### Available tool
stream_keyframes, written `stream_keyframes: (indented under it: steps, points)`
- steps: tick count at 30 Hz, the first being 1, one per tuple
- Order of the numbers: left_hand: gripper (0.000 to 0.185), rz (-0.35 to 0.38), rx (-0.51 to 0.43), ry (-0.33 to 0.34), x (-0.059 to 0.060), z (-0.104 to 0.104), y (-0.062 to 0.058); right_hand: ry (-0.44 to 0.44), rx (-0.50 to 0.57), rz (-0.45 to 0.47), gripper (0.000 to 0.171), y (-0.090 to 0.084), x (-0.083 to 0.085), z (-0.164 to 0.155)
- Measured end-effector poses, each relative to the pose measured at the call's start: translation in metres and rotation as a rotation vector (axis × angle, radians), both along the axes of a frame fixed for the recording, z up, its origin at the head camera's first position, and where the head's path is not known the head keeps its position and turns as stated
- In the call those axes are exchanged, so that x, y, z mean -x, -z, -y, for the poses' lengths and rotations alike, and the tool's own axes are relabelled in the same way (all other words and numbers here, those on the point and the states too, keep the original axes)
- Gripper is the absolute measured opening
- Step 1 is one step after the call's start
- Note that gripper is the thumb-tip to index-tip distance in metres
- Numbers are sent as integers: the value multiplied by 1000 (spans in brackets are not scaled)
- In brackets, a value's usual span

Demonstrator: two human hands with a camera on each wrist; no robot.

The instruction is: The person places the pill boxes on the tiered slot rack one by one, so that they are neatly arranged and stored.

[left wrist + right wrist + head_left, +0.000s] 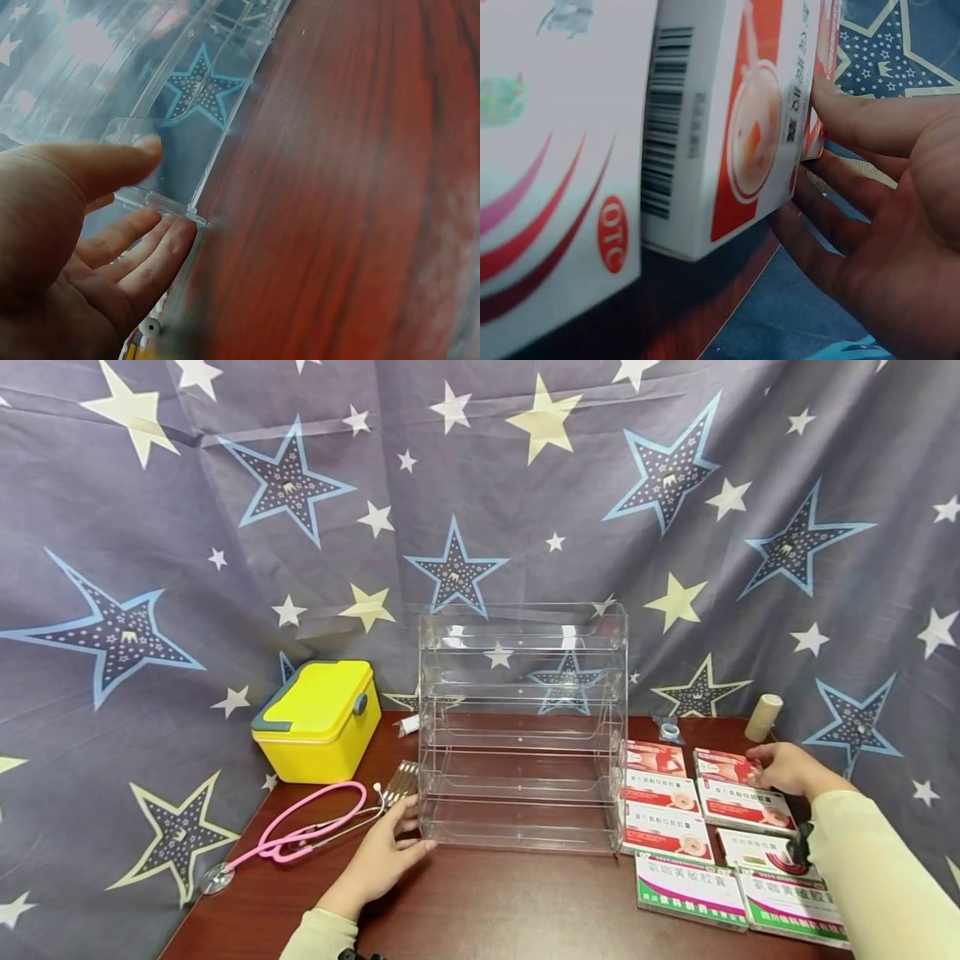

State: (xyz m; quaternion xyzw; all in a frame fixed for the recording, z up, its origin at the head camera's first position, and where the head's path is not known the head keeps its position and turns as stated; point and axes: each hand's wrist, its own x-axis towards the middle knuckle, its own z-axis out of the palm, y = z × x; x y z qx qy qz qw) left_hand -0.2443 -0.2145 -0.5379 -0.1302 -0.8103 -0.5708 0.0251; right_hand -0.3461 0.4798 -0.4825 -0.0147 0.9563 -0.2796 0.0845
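A clear tiered acrylic rack (521, 789) stands upright on the table. My left hand (386, 852) is at its lower left corner. In the left wrist view the thumb overlaps the rack's front lip (142, 131), while the extended fingers (161, 255) touch the side edge near the base. Over on the right, my right hand (787, 768) pinches the right end of the farthest red-and-white medicine box (720, 766). The right wrist view has the thumb (870, 124) against that box, with the fingers below. A similar medicine box (754, 142) lies nearer the camera.
More red-and-white boxes (663, 831) and green-and-white boxes (690, 891) lie in two columns right of the rack. Behind them are a tan roll (763, 718) and a small bagged roll (669, 730). Leftward are a yellow case (318, 718), pink stethoscope (281, 839) and blister strips (402, 781).
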Motion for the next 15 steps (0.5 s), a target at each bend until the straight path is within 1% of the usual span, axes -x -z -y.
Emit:
stream_keyframes:
  steps: [6,13,15]
  points:
    - [62,-5,3,-23,1,1,1,28,9,0,66,3,1,-1]
    - [57,-64,64,-69,2,1,4,20,-5,-6,70,-2,-1,5]
    - [57,-69,72,-76,2,2,5,31,-18,-13,71,-2,0,6]
